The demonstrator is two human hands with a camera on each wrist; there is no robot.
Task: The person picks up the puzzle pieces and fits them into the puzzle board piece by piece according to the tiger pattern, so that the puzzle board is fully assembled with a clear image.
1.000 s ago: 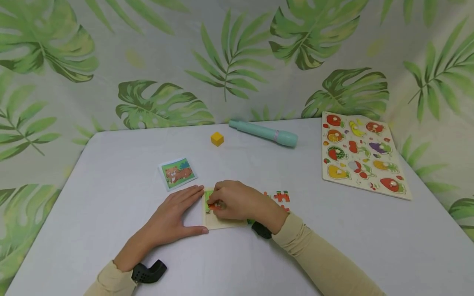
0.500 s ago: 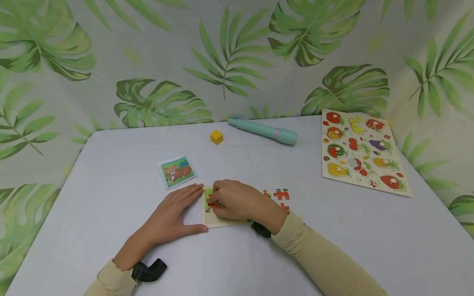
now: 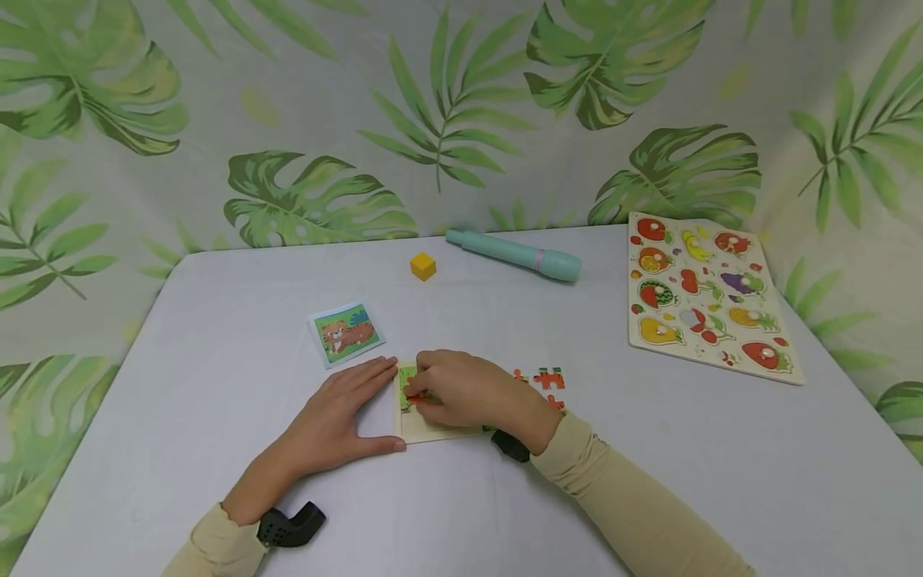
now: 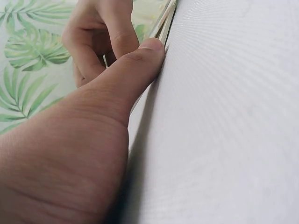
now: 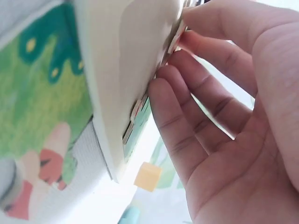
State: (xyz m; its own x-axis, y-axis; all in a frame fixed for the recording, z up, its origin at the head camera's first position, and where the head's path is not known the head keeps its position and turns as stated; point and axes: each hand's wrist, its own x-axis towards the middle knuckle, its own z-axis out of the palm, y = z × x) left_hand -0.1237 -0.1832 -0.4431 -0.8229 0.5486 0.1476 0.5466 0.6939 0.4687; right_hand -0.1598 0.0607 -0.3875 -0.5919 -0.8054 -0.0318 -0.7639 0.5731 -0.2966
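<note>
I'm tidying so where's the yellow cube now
In the head view, the yellow cube sits near the far edge of the table, just left of the teal stick.

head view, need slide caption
Right grip pinches flat red jigsaw piece at pale rectangular wooden board; left grip touches board's edge.

On my remote feed I see what looks like a tabletop play corner: a white table hemmed by leaf-print cloth behind and on both sides, with a fruit board, a yellow cube and jigsaw pieces on it; whether home or studio, I cannot tell
</note>
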